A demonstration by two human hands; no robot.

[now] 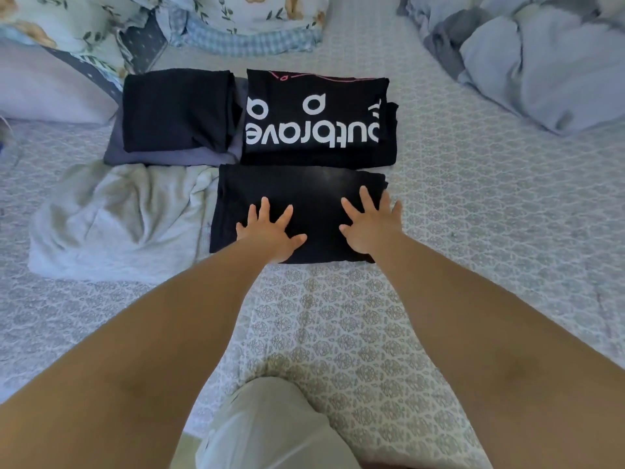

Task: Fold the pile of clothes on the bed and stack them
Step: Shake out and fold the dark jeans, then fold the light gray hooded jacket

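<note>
We press both hands, left hand [270,228] and right hand [370,221], fingers spread flat on a folded black garment [304,184] at frame centre, with two folded stacks above it and, seemingly unfolded, a grey garment [118,218] at centre left remaining.

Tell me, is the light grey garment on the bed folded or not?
Not folded. The light grey garment lies crumpled, left of the folded black garment.

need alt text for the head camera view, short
Both hands, left hand and right hand, press flat on a folded black garment on a patterned bed. Behind it lie a folded black printed shirt and a dark stack; an unfolded grey garment lies left.
</note>
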